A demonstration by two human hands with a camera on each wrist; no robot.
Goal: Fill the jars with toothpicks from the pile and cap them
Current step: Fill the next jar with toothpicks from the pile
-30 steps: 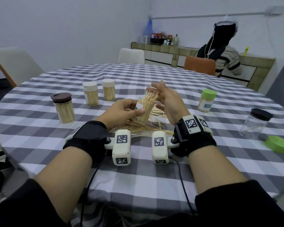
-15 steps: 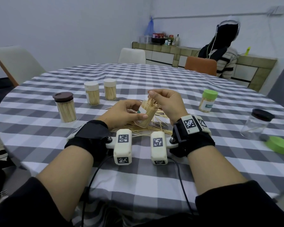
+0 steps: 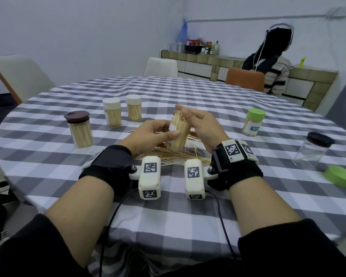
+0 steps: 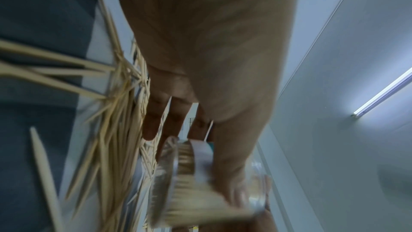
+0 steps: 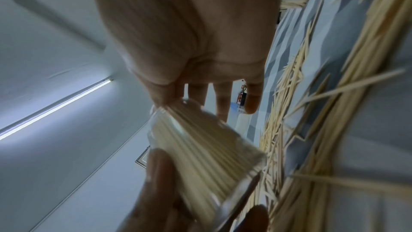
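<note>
— Where is the jar being filled?

— The open jar [image 3: 178,132] is held tilted above the toothpick pile [image 3: 174,154] near the middle of the bench [image 3: 168,206], packed with toothpicks whose tips stick out of its mouth.

— What are the hands doing?

— The left hand [image 3: 148,134] is wrapped around the jar's side, thumb across the front. The right hand [image 3: 202,126] is at the jar's mouth with its fingers loosely extended, fingertips against the protruding toothpick ends; I cannot tell whether it pinches any.

— And the other jars?

— A brown-lidded jar [image 3: 79,128] full of toothpicks stands to the left, with two white-capped jars [image 3: 112,111] beyond it, also full. On the right is a green-capped jar [image 3: 254,121], and further right a nearly empty clear jar with a dark lid [image 3: 314,152]. A loose green lid [image 3: 341,176] lies just beside that one, close to the bench edge.

— The wrist views?

— Blurred, though both show the jar and scattered toothpicks on the checked cloth.
</note>
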